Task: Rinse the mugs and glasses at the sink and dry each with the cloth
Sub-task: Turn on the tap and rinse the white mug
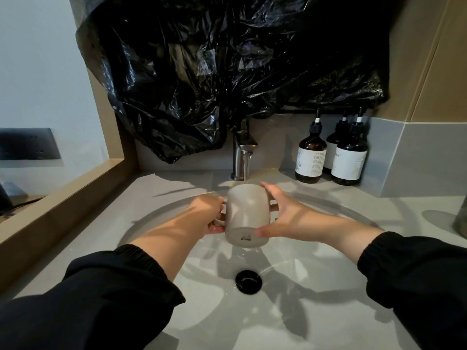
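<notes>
A pale grey mug [245, 213] is tipped with its base toward me, over the round sink [328, 286]. Water runs from the steel tap [242, 152] onto the mug's far end. My left hand [207, 214] grips the mug's handle on its left side. My right hand [280, 215] cups the mug's right side, fingers spread along the wall and the thumb near the base. No cloth and no glasses are in view.
Three dark pump bottles [312, 155] with white labels stand on the counter at the back right. Black plastic sheeting [227, 66] hangs over the wall behind the tap. The black drain [249, 281] sits below the mug. A wooden ledge [63, 198] runs along the left.
</notes>
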Motion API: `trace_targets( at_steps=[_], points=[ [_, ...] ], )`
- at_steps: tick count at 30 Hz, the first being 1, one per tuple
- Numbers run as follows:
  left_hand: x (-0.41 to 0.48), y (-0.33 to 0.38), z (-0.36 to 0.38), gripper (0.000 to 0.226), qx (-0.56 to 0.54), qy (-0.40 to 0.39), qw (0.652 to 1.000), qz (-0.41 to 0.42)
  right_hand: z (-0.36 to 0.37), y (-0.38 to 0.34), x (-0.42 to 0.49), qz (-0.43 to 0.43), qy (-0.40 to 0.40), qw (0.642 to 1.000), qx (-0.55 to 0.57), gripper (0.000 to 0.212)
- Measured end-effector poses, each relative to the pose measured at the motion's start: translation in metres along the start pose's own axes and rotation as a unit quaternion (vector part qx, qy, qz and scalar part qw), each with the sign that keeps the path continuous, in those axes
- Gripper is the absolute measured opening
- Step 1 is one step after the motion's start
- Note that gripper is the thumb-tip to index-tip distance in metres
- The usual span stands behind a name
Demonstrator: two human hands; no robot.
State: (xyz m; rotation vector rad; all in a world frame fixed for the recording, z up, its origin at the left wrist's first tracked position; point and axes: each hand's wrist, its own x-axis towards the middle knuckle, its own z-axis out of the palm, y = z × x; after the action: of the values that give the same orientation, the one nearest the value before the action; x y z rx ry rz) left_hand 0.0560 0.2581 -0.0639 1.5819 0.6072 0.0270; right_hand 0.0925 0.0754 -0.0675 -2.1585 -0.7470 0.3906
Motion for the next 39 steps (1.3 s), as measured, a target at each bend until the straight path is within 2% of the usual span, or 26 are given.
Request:
trace_targets(
  at_steps=[3,6,12,15,17,18,21,25,27,32,34,39],
  points=[
    [-0.004,0.001,-0.003,0.037,-0.04,-0.003,0.999,-0.005,0.008,-0.005,0.005,-0.013,0.043,0.998,-0.032,0.115],
    [-0.006,0.0,-0.003,0.037,-0.031,-0.008,0.999,0.003,0.011,-0.004,0.011,-0.015,0.087,0.996,-0.014,0.105],
    [-0.001,-0.001,-0.006,0.029,-0.063,-0.041,0.996,-0.039,0.011,0.007,0.02,0.054,0.113,0.99,0.066,0.102],
    [0.001,-0.002,-0.006,0.026,-0.024,-0.047,0.997,-0.053,0.014,0.011,0.027,0.086,0.123,0.983,0.109,0.079],
    [-0.001,-0.002,-0.006,0.023,0.004,-0.059,0.997,-0.047,0.015,0.013,0.029,0.116,0.117,0.972,0.17,0.057],
    [-0.001,-0.002,-0.005,0.024,0.017,-0.066,0.997,-0.039,0.014,0.013,0.028,0.133,0.104,0.964,0.204,0.053],
    [-0.003,-0.001,-0.004,0.02,0.057,-0.088,0.994,-0.016,0.008,0.014,0.023,0.162,0.062,0.945,0.276,0.051],
    [0.001,-0.003,0.0,0.018,0.074,-0.087,0.993,0.015,0.004,0.016,0.018,0.176,0.054,0.914,0.361,0.039],
    [0.004,-0.004,0.001,0.025,0.068,-0.084,0.994,0.032,0.003,0.017,0.018,0.193,0.061,0.907,0.37,0.034],
    [0.008,-0.003,0.001,0.045,0.09,-0.112,0.986,0.082,-0.009,0.024,0.022,0.206,0.091,0.874,0.429,0.04],
    [0.007,-0.003,0.002,0.045,0.1,-0.111,0.984,0.097,-0.014,0.029,0.024,0.203,0.093,0.862,0.456,0.048],
    [0.004,-0.004,0.003,0.037,0.11,-0.111,0.979,0.127,-0.021,0.038,0.025,0.202,0.085,0.866,0.45,0.064]
  ],
)
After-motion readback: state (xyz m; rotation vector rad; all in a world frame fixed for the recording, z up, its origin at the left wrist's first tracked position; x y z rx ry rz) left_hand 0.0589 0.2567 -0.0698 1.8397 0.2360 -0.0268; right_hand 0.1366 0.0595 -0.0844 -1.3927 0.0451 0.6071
